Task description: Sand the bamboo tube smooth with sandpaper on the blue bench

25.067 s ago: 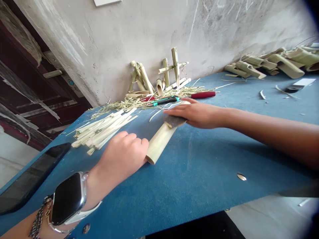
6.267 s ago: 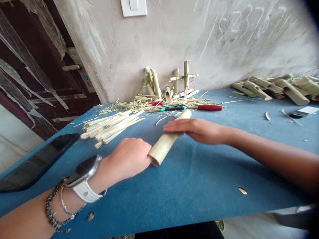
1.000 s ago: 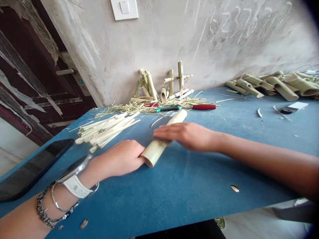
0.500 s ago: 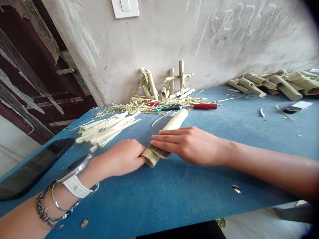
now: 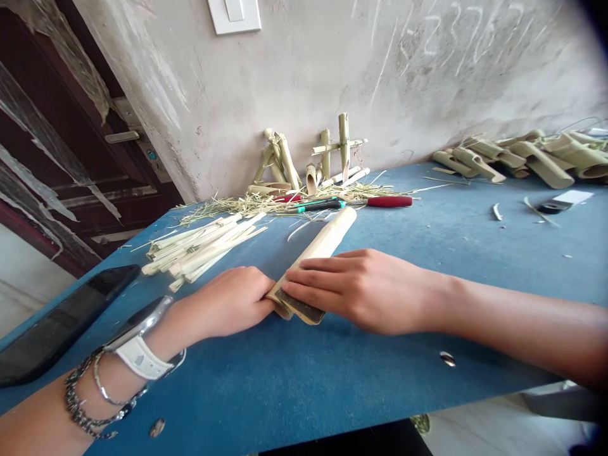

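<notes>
Your right hand [image 5: 365,292] lies flat, pressing one dark strip [image 5: 299,306] onto the near end of the one bamboo tube [image 5: 323,240]. The tube lies on the blue table [image 5: 332,386]. Your left hand [image 5: 228,301] holds that same end. One bundle of bamboo strips [image 5: 202,248] lies just left of the tube.

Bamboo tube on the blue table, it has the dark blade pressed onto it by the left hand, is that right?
Not quite: the head view shows the dark blade under the right hand, not the left. The left hand is at the near end of the bamboo tube on the blue table.
</notes>
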Tool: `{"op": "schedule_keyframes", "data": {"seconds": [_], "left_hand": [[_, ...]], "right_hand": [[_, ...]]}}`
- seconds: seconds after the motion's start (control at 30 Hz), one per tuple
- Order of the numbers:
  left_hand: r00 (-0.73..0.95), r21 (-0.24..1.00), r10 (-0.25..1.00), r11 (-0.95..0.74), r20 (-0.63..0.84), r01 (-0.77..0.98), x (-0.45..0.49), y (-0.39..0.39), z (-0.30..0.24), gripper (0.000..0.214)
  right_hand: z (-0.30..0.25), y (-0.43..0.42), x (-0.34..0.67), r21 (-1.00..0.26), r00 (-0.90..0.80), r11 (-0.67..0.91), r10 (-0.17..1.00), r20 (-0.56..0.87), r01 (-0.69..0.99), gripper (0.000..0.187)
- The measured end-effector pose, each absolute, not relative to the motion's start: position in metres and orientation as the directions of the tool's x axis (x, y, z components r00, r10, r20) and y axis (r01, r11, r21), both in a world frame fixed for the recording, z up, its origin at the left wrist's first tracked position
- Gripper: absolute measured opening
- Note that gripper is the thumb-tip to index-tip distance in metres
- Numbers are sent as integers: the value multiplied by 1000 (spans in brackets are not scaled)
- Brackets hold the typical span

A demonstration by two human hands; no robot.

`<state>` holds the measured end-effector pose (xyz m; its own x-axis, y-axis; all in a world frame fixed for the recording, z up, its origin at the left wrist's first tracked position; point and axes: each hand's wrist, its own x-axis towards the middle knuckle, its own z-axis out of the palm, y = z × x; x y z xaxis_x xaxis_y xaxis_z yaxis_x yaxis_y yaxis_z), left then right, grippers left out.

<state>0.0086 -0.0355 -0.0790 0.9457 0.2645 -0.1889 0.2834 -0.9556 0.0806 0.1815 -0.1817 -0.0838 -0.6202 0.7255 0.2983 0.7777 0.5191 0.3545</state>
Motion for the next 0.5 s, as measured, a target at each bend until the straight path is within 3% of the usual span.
{"op": "schedule_keyframes", "data": {"seconds": [0.07, 0.17, 0.23, 0.3, 0.43, 0.5], "left_hand": [[939, 101, 275, -948, -207, 300, 8, -35, -79, 31], [936, 110, 290, -942, -199, 316, 8, -37, -78, 34], [938, 101, 293, -944, -182, 315, 8, -38, -78, 35], [936, 95, 295, -944, -190, 317, 8, -39, -78, 35], [941, 67, 282, -952, -186, 299, 8, -37, -78, 31], [946, 57, 273, -957, -172, 286, 8, -36, -79, 31]], "right_hand": [[-85, -174, 202, 342, -538, 434, 778, 324, 833, 43], [-90, -159, 249, 319, -197, 77, 910, 365, 945, 48], [-92, -154, 265, 333, -68, -62, 928, 365, 941, 49], [-92, -157, 254, 377, -114, -37, 922, 370, 925, 48], [-89, -178, 190, 454, -475, 298, 808, 348, 840, 37], [-87, -183, 175, 454, -578, 412, 746, 329, 790, 37]]}}
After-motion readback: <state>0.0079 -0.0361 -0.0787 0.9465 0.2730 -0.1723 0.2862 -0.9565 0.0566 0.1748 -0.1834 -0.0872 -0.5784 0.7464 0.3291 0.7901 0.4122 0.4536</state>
